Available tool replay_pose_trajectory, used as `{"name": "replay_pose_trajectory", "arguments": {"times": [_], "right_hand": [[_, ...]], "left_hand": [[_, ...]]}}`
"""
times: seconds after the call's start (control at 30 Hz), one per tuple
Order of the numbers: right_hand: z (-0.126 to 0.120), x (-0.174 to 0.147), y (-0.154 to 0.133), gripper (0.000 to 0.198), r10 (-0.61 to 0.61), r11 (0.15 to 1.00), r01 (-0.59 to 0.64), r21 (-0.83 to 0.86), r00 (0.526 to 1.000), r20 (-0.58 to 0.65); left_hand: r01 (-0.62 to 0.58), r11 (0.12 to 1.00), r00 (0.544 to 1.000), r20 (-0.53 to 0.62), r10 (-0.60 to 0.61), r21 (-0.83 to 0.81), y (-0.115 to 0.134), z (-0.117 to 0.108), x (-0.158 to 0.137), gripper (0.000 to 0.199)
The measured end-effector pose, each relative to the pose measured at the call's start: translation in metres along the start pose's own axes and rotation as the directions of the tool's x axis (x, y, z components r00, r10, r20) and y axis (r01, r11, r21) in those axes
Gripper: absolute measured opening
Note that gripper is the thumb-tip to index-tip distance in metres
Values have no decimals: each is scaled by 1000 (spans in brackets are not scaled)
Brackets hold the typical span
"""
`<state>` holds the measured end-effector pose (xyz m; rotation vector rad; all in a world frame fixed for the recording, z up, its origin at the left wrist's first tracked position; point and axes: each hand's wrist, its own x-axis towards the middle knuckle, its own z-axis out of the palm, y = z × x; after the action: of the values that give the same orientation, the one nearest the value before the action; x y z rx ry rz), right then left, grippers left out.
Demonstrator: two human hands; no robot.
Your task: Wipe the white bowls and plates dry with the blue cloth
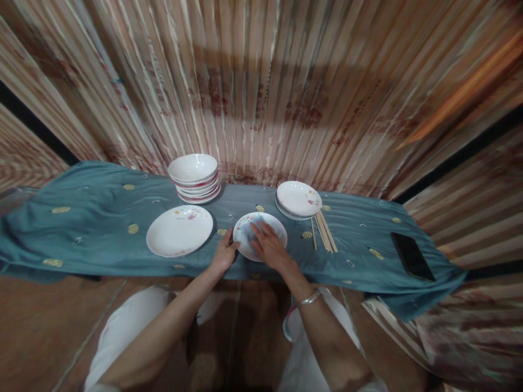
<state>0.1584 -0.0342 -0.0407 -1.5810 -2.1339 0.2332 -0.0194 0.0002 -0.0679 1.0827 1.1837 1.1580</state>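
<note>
A white plate [280,231] with a small floral print lies on the table right in front of me. My left hand [224,252] grips its left rim, thumb and fingers at the edge. Over the middle of the plate, my right hand [269,243] presses a pale blue cloth [255,225] against the surface. The cloth is thin and partly hidden under the fingers. To the left sits a larger white oval plate [180,231] with flowers near its far rim.
A stack of white bowls [193,168] stands at the back left. Behind and right is a stack of small plates [299,198], with several wooden chopsticks [324,231] beside it. A black phone [412,256] lies at the right end of the cloth-covered table [102,239]. Curtains [245,81] hang behind.
</note>
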Motion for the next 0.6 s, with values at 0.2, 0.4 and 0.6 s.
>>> {"name": "replay_pose_trajectory", "arguments": {"times": [0.2, 0.4, 0.6], "right_hand": [[7, -6, -1, 46, 65, 982, -41, -182, 990, 124], [11, -2, 6, 51, 222, 956, -212, -203, 975, 24], [29, 12, 14, 62, 277, 947, -286, -144, 958, -79]], "left_hand": [[26, 997, 992, 123, -16, -74, 6, -3, -4, 46], [53, 992, 989, 146, -35, -118, 6, -5, -6, 55], [9, 992, 981, 195, 17, -129, 3, -5, -5, 58]]}}
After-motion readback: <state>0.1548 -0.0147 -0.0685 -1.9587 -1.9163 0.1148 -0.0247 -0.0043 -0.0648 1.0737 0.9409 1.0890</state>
